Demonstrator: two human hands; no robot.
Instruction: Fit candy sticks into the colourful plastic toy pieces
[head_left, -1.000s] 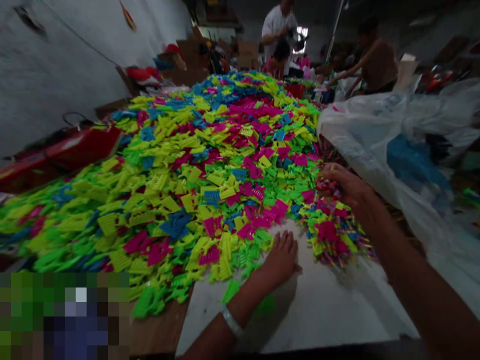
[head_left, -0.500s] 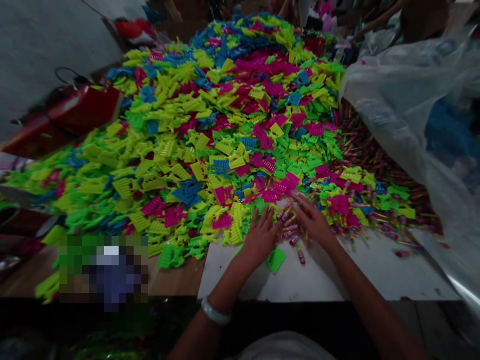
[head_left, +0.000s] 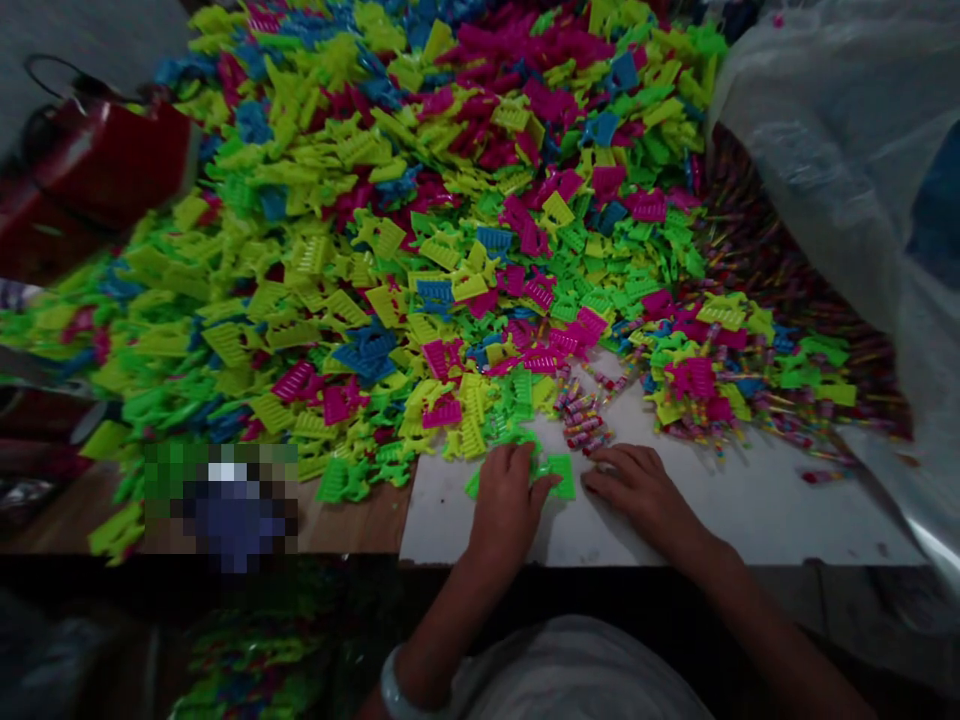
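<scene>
Low on a white board (head_left: 480, 530), the left hand (head_left: 506, 495) curls over a bright green plastic piece (head_left: 559, 476), fingers touching it; whether it grips is unclear. The right hand (head_left: 645, 490), loosely bent and seemingly empty, rests just below a small cluster of pink-labelled sticks (head_left: 584, 420). Beyond them spreads a heap of yellow, green, pink and blue plastic pieces (head_left: 315, 260).
</scene>
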